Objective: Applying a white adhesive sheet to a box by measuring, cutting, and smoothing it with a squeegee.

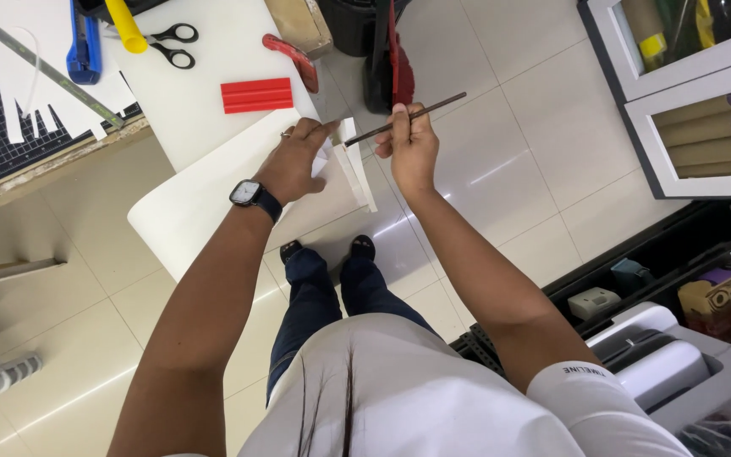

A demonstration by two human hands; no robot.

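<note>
Left hand point(295, 161) pinching white card point(213, 190) — right hand point(409, 148) gripping thin brush point(419, 118), bristle end hidden.

Scissors point(173, 46) behind ridged block point(256, 95) on table point(188, 110); cutter point(84, 46) left of scissors.

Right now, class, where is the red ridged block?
In the head view, the red ridged block lies on the white sheet, upper left, between the scissors and the left hand.

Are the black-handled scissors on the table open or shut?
Shut: the scissors lie flat on the white sheet, handle loops close together, blades mostly hidden by the yellow tube.
</note>
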